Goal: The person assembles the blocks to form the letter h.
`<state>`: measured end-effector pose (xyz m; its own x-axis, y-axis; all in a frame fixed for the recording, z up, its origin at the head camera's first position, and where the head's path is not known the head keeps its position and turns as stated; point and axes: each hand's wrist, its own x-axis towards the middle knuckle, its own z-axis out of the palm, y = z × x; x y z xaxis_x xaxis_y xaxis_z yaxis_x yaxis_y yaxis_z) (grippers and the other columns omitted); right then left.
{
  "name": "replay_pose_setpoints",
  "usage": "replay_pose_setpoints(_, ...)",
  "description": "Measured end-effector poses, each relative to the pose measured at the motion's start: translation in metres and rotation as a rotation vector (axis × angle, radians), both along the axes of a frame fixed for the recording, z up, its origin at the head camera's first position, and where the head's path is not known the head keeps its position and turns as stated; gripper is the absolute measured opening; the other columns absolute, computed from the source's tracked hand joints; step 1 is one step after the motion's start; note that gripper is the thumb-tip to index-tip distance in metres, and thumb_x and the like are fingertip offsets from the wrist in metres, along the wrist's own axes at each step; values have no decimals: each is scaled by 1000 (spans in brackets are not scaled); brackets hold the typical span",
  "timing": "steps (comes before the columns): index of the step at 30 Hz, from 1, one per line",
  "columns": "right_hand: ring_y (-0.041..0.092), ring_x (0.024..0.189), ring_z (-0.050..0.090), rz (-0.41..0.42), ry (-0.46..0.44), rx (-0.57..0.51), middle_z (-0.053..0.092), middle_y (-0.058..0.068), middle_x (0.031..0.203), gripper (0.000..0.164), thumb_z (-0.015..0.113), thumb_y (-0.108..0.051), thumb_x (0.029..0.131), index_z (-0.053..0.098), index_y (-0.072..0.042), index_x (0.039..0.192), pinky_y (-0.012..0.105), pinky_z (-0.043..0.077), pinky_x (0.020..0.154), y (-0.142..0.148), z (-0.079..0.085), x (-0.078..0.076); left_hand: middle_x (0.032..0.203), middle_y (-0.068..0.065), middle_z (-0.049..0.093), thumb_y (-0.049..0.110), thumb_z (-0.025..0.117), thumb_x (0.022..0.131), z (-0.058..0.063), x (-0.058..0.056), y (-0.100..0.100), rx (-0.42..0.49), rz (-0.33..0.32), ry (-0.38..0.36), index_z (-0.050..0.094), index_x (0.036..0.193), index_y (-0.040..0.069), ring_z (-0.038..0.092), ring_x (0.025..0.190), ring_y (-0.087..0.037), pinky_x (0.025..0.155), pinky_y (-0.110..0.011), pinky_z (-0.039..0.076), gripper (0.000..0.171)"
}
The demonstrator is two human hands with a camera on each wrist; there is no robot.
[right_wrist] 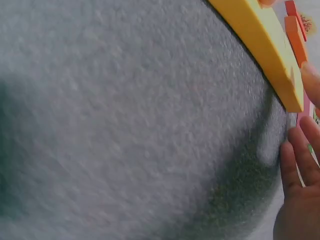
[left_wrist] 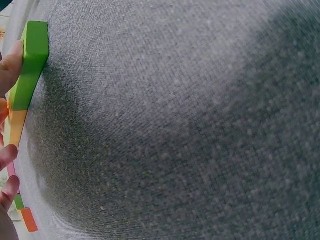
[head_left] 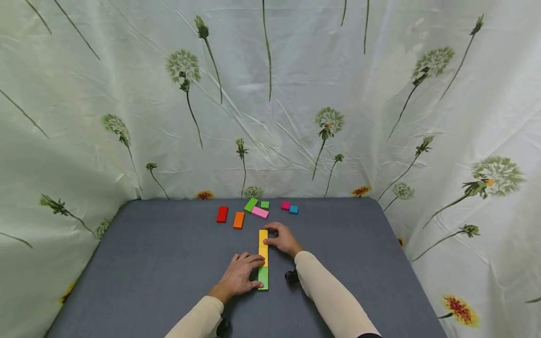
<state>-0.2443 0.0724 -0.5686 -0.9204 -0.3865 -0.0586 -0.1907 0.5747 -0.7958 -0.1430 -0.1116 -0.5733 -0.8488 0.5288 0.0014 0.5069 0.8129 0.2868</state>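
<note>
A straight row of blocks runs away from me: a green block (head_left: 263, 278) nearest, then a yellow block (head_left: 263, 256) and another yellow block (head_left: 263, 235) at the far end. My left hand (head_left: 240, 274) lies along the row's left side, thumb on the green block and fingertips over the middle yellow block. At the far end, my right hand (head_left: 284, 239) reaches in from the right. Its thumb touches the last yellow block, and a finger extends past the far edge. The right wrist view shows the other fingers (right_wrist: 302, 150) extended beyond the yellow block (right_wrist: 265, 45).
Beyond the row lie a red block (head_left: 221, 214), an orange block (head_left: 238, 220), a pink block (head_left: 259, 212), a long green block (head_left: 251, 204) and a small green block (head_left: 265, 205). Small magenta (head_left: 285, 205) and blue blocks (head_left: 293, 210) sit farther right. Flowered curtain (head_left: 270, 117) borders the grey table (head_left: 160, 263).
</note>
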Motion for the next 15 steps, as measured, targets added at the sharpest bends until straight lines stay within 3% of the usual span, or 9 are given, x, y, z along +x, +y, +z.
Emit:
replay_pose_setpoints(3, 29, 112, 56, -2, 45, 13, 59, 13, 123, 43, 75, -14, 84, 62, -3, 124, 45, 43, 97, -1, 0, -8, 128, 6, 59, 53, 77, 74, -1, 0, -1, -4, 5, 11, 66, 122, 19, 51, 109, -16, 89, -39, 38, 60)
replay_pose_setpoints(7, 30, 120, 52, 35, 81, 111, 56, 13, 129, 44, 74, -12, 85, 61, -4, 126, 46, 39, 102, -7, 6, -22, 128, 7, 59, 54, 76, 74, -1, 1, -2, -1, -8, 0, 66, 122, 19, 51, 108, -15, 88, -39, 39, 60)
replay_pose_setpoints(15, 32, 135, 38, 276, 219, 416, 41, 12, 146, 49, 68, -5, 88, 54, -7, 135, 46, 30, 109, -32, 22, -52, 126, 8, 59, 52, 77, 74, 0, 2, -2, 38, -29, 34, 67, 120, 18, 51, 105, -14, 85, -37, 39, 57)
